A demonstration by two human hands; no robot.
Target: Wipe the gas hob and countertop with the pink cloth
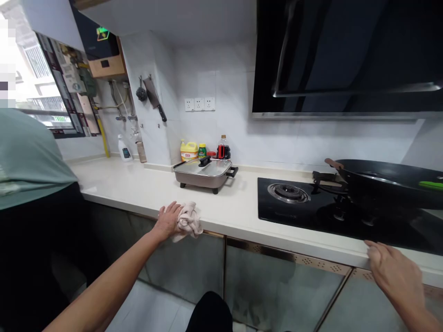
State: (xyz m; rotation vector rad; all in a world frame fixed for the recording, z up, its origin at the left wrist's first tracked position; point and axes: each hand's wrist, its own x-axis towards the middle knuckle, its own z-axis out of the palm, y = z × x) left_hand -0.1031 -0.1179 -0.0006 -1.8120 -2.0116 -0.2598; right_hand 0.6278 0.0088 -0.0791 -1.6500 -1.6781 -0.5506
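Closest to us, a dark-clad knee (211, 313) pokes up from the bottom, and there's the right hand (394, 269) at the counter's (238, 200) front edge, fingers fairly straight and lying close together, nothing held, just in front of the cooktop (287, 213). Across to the left hand (169, 220), palm down on that same edge, fingers reaching forward and slightly spread. And here's the cloth (189, 222), pale pink and bunched, tucked against the thumb side of that hand and drooping over the edge; the thumb is hidden, so whether it pinches the cloth I cannot tell. Over on the far left stands another person (31, 161), green top, dark trousers.

Moving back, the electric pan (195, 178) sits on short black feet beyond the cloth, its clear lid (219, 167) on. Right of it, the cooktop shows one bare burner (288, 192), while a big black wok (387, 182) takes the other side. Behind the pan, a yellow jug (189, 152), a green jar (202, 150) and a dark bottle (223, 150) line up by the wall. Higher still, three sockets (199, 104), a hanging cleaver (152, 94) and the black range hood (346, 55).
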